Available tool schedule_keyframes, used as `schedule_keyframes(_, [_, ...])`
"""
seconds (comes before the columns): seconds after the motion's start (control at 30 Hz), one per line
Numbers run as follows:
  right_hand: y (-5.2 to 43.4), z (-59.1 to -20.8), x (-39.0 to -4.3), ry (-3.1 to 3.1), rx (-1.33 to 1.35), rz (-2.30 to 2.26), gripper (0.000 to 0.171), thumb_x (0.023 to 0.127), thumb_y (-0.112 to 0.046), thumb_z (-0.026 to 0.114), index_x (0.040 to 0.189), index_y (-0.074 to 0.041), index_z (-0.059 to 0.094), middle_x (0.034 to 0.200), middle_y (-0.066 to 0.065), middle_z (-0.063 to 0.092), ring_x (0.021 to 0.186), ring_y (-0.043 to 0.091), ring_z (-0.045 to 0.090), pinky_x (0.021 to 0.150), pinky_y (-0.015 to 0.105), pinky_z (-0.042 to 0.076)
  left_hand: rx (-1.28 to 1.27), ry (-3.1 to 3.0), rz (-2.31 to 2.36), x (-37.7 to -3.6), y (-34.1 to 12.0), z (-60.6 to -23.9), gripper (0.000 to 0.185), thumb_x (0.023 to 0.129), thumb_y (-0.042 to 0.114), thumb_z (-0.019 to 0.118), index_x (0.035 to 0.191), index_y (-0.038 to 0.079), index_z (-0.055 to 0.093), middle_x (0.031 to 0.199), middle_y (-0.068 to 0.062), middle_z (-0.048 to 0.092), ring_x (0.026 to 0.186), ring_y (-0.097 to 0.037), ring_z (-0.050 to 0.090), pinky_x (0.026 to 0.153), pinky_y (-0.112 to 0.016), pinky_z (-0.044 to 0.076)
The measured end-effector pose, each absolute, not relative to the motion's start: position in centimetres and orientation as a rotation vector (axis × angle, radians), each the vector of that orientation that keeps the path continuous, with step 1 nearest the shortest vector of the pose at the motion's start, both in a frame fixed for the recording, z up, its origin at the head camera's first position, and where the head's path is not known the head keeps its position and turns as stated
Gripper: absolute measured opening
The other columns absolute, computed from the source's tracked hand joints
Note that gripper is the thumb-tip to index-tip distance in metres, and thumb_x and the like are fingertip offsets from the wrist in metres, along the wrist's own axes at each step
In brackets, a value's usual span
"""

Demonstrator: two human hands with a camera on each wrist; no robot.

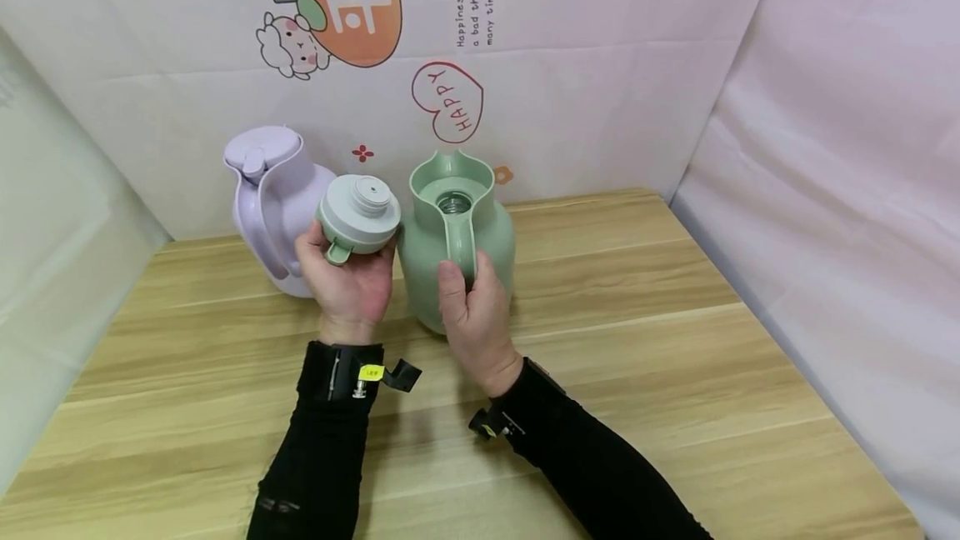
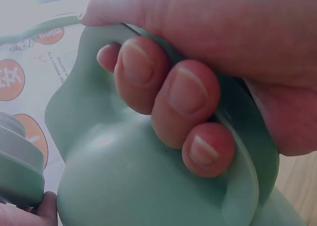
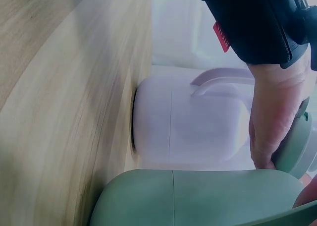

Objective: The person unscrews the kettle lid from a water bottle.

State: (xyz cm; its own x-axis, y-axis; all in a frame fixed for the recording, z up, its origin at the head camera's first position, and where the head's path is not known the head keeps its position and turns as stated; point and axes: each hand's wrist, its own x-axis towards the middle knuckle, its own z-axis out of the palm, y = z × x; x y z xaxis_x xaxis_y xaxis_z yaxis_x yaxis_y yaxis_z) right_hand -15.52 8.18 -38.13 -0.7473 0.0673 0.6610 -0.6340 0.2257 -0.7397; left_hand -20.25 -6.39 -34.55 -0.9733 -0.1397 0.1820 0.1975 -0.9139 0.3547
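Note:
A pale green vacuum jug (image 1: 420,282) stands on the table with its mouth uncovered, the metallic neck showing inside. My right hand (image 1: 480,327) grips its handle (image 1: 459,242), the thumb lying along the top. In the left wrist view several curled fingers (image 2: 185,92) wrap that handle. Just left of the jug, my left hand (image 1: 348,286) holds the green and white stopper lid (image 1: 358,219) from below, turned with its round white plug upward and its small green tab toward me. The right wrist view shows the left hand (image 3: 277,112) around the lid (image 3: 297,146).
A lilac jug (image 1: 281,198), lid on, stands behind the left hand at the back left. The wooden table (image 1: 637,340) reaches back to a white printed cloth (image 1: 585,107). White cloth sides (image 1: 847,148) flank the table. Both wrists wear black straps with small cameras.

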Motion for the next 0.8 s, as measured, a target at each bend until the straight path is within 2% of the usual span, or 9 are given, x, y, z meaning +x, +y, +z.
schedule_keyframes(0.13, [8.3,-38.0,-15.7,-1.922,0.470,1.527,0.046,0.110,-0.044,0.045,0.103,0.000,0.056,0.066,0.005,0.057,0.059,0.013,0.056,0.058,0.029,0.048,-0.260,-0.555,-2.935,-20.2,-6.4,-34.4,0.062,0.099,0.038,0.038,0.156,0.014,0.040,0.151,-0.012,0.048,0.128,-0.027,0.054,0.114,-0.041,0.038])
schedule_keyframes(0.33, [8.5,-38.1,-16.1,-1.921,0.419,1.478,0.053,0.108,-0.050,0.044,0.101,0.001,0.056,0.068,0.006,0.057,0.063,0.016,0.056,0.060,0.030,0.047,-0.201,-0.567,-2.958,-20.2,-6.3,-34.4,0.056,0.106,0.041,0.029,0.156,0.017,0.038,0.154,-0.012,0.044,0.129,-0.026,0.054,0.114,-0.039,0.042])
schedule_keyframes(0.67, [9.1,-38.2,-16.8,-1.922,0.357,1.419,0.057,0.108,-0.052,0.042,0.104,0.003,0.056,0.074,0.007,0.052,0.070,0.023,0.055,0.064,0.035,0.049,-0.120,-0.603,-2.970,-20.5,-6.3,-34.9,0.055,0.108,0.042,0.029,0.154,0.016,0.043,0.154,-0.014,0.045,0.128,-0.027,0.059,0.119,-0.040,0.040])
schedule_keyframes(0.8, [9.4,-38.2,-17.2,-1.917,0.333,1.419,0.057,0.108,-0.051,0.042,0.105,0.004,0.056,0.078,0.008,0.049,0.075,0.025,0.055,0.067,0.038,0.049,-0.069,-0.652,-2.976,-20.6,-6.3,-35.1,0.055,0.109,0.043,0.029,0.153,0.015,0.046,0.150,-0.015,0.048,0.124,-0.026,0.063,0.115,-0.039,0.045])
